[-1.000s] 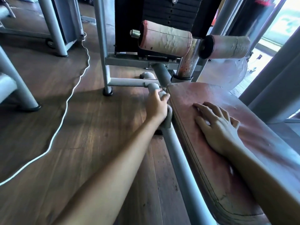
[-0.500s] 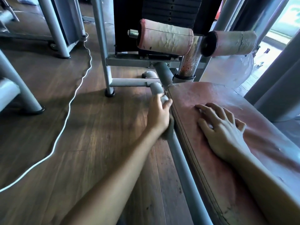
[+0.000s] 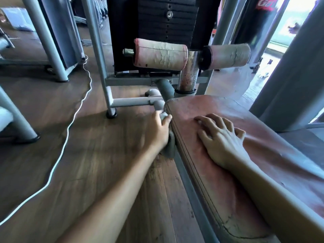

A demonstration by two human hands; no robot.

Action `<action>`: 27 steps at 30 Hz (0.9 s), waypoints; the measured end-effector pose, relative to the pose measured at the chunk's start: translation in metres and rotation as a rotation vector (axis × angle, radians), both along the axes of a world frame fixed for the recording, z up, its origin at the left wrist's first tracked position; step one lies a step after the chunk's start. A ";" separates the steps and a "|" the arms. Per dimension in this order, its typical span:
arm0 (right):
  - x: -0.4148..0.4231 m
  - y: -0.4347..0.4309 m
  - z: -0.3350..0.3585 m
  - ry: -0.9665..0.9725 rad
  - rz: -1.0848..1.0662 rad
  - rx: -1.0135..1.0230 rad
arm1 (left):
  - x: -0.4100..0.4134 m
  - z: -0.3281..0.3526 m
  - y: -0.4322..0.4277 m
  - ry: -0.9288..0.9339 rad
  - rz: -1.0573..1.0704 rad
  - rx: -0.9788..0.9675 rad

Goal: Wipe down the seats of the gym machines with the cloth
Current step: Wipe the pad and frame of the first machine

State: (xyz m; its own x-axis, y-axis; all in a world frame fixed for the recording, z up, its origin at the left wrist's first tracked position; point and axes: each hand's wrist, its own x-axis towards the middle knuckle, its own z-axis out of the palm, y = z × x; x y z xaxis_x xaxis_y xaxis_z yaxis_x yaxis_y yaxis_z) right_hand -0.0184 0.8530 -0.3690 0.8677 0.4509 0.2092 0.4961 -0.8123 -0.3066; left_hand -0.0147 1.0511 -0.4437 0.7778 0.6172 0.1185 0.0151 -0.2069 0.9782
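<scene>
Wooden floor [image 3: 87, 155] fills the left of the view, with a white cable [image 3: 70, 123] winding across it between grey machine legs. Left hand [image 3: 156, 132]: fingers curled around a grey cloth [image 3: 169, 146] and gripping it, with the cloth pressed to the left edge of the seat [image 3: 219, 190] near its far corner, just above the grey frame tube [image 3: 191, 190] that runs beside the seat. Seat covering is red, faded and cracked at the near end. Beyond its far end, two worn roller pads [image 3: 160, 54] sit on a rusted post in front of a black weight stack [image 3: 166, 20]. Right hand [image 3: 222, 139]: palm down on the seat top, fingers spread and lightly bent, holding nothing.
</scene>
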 end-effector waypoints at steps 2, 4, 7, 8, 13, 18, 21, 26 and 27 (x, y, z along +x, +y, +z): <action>-0.001 -0.001 0.002 0.009 -0.003 0.009 | -0.019 0.003 -0.011 0.018 -0.041 0.030; -0.001 -0.002 0.003 0.024 0.004 0.036 | -0.044 0.021 -0.021 0.066 -0.082 0.120; -0.003 -0.005 0.009 0.067 0.012 0.072 | -0.071 0.050 -0.033 0.099 -0.099 0.296; -0.003 -0.008 0.013 0.098 0.038 0.081 | -0.077 0.060 -0.036 0.102 -0.108 0.329; -0.018 -0.077 0.036 0.119 0.159 0.004 | -0.086 0.117 -0.063 -0.012 -0.143 0.460; -0.042 -0.159 0.017 -0.033 -0.085 0.357 | -0.074 0.152 -0.127 0.016 -0.322 0.647; -0.035 -0.157 0.008 -0.076 -0.126 0.566 | -0.065 0.147 -0.146 0.219 -0.543 0.629; -0.031 -0.160 0.004 -0.083 -0.072 0.691 | -0.078 0.112 -0.133 0.356 -0.705 0.657; -0.031 -0.160 0.004 -0.083 -0.059 0.700 | -0.080 0.106 -0.136 0.383 -0.680 0.798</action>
